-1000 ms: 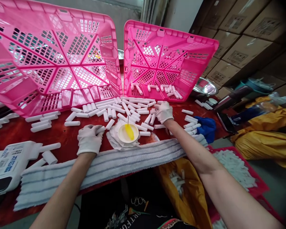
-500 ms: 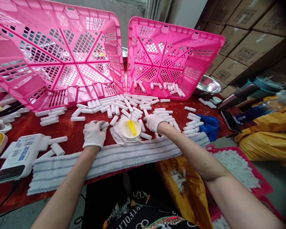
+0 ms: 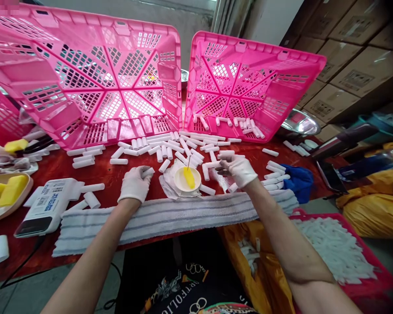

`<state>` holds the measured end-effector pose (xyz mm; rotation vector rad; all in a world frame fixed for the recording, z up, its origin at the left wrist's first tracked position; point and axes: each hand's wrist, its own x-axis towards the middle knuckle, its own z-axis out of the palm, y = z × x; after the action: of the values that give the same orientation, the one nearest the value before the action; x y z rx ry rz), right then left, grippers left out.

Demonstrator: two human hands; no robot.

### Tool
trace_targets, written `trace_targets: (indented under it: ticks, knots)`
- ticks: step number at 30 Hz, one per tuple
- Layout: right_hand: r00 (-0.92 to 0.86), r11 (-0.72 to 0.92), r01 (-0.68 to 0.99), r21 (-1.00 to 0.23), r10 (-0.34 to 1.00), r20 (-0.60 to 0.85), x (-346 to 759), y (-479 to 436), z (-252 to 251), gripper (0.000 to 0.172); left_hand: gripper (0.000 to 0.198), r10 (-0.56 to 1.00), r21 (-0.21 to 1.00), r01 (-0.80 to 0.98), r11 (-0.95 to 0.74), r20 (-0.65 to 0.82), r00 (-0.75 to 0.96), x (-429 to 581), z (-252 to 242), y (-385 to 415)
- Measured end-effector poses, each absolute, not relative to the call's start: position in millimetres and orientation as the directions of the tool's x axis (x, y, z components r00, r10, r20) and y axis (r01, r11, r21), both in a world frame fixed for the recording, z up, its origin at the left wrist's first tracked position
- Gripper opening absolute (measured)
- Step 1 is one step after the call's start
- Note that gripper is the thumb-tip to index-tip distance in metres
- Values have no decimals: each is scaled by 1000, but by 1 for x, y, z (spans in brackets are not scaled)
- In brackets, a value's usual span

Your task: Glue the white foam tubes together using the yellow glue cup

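My left hand [image 3: 136, 183], in a white glove with darkened fingertips, is closed on a short white tube [image 3: 147, 172] just above the striped towel [image 3: 170, 216]. To its right, a small round dish [image 3: 196, 179] holds a yellow piece [image 3: 189, 177] with a thin stick standing in it, on crumpled white tissue [image 3: 166, 183]. Beyond the dish, my right hand [image 3: 238, 169], also gloved, has its fingers apart over loose white tubes. One tube [image 3: 212, 165] lies by its fingertips; whether they touch is unclear. Many similar tubes are spread behind the dish.
Two pink baskets [image 3: 118, 89] [image 3: 231, 98] stand tipped up at the back. At left are a white device [image 3: 49, 205] and a tray [image 3: 29, 188] of yellow blocks. A blue cloth [image 3: 303, 181] lies right, above a crate of white pieces [image 3: 336, 248].
My right hand has moved right, away from the dish, and its fingers have spread. My left hand keeps its tube. The whole view has shifted, showing more of the table's left side.
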<state>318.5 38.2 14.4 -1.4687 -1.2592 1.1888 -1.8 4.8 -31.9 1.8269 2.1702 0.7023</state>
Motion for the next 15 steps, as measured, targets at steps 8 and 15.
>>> trace_targets:
  ticks: [8, 15]
  knots:
    - [-111, -224, 78, -971, 966, -232, 271, 21, -21, 25, 42, 988, 815, 569, 108, -22, -156, 35, -31, -24]
    - [-213, 240, 491, -837, 965, 152, 274, 31, -50, 25, 37, 987, 751, 647, 132, -43, -152, 52, -27, -31]
